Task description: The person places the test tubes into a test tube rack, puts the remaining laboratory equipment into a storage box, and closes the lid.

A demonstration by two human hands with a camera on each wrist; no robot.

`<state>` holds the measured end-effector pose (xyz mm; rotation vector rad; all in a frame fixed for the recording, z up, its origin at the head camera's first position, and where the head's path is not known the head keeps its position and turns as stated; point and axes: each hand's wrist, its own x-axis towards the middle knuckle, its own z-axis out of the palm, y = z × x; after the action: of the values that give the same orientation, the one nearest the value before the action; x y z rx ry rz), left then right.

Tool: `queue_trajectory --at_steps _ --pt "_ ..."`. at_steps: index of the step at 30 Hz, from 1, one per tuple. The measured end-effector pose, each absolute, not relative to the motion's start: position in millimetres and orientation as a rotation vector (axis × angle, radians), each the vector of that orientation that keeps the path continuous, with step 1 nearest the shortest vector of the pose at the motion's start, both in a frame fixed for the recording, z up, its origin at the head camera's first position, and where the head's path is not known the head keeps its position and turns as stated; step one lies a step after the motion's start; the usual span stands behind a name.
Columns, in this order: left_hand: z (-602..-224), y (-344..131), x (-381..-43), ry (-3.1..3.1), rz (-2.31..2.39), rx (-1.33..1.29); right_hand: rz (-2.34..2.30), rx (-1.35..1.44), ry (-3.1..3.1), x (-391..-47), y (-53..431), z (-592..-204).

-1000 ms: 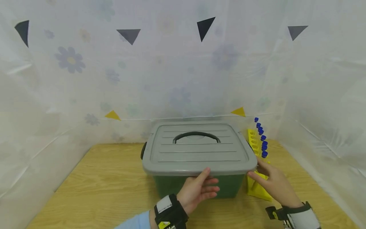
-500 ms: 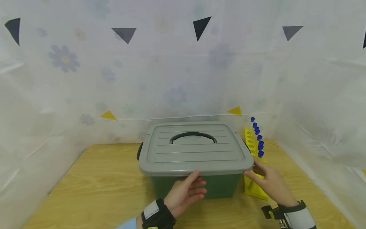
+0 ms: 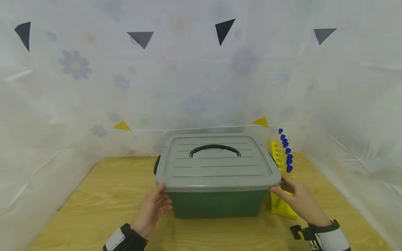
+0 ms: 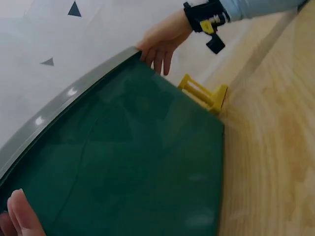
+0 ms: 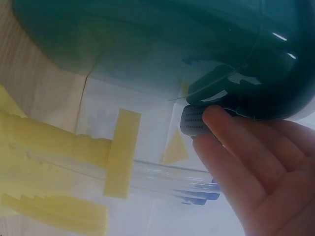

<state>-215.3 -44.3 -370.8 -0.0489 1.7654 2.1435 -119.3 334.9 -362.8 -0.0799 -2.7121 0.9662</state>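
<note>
A green storage box (image 3: 216, 204) stands on the table with its grey lid (image 3: 216, 170) on. The lid carries a dark carrying handle (image 3: 215, 146). My left hand (image 3: 149, 211) is at the front left corner, thumb tip against the lid's edge and fingers loosely bent beside the green wall. At the front right corner is my right hand (image 3: 299, 202), its thumb by the rim. In the right wrist view, its extended fingers (image 5: 236, 152) reach to a dark grey latch (image 5: 192, 120) on the box's side; whether they press it is unclear.
Close beside the box's right side stands a yellow rack (image 3: 277, 157) holding clear tubes with blue caps (image 3: 289, 160). A dark latch (image 3: 156, 165) sits on the left side. The wooden table (image 3: 103, 202) extends left and forward; pale patterned sheeting (image 3: 194, 76) hangs behind.
My left hand has moved left along the lid's front edge, from near its middle to the front left corner. The right hand keeps its place and the box has not moved.
</note>
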Motion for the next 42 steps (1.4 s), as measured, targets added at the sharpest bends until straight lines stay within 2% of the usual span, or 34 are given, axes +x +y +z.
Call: queue_trajectory --at_steps 9,18,22,32,38,42 --pt "-366.6 -56.4 -252.6 1.817 2.059 0.069 1.021 -0.075 -2.705 -119.0 335.8 -365.3" --pt "-360.2 -51.6 -253.6 1.702 2.123 0.044 1.27 -0.384 -2.564 -123.0 325.6 -358.8" --pt "-357.2 -53.5 -256.2 1.693 2.139 0.034 1.388 -0.439 -2.517 -127.3 320.8 -354.9" --pt "-350.6 -50.6 -270.8 1.644 2.166 0.002 1.667 -0.253 -2.352 -150.3 328.9 -348.6" --pt "-365.3 -51.9 -280.6 1.63 2.134 0.203 2.122 0.061 -2.273 -164.5 337.2 -357.5" --pt "-374.3 -47.5 -287.3 1.528 2.244 0.319 2.257 0.179 -2.156 -173.0 333.3 -362.1"
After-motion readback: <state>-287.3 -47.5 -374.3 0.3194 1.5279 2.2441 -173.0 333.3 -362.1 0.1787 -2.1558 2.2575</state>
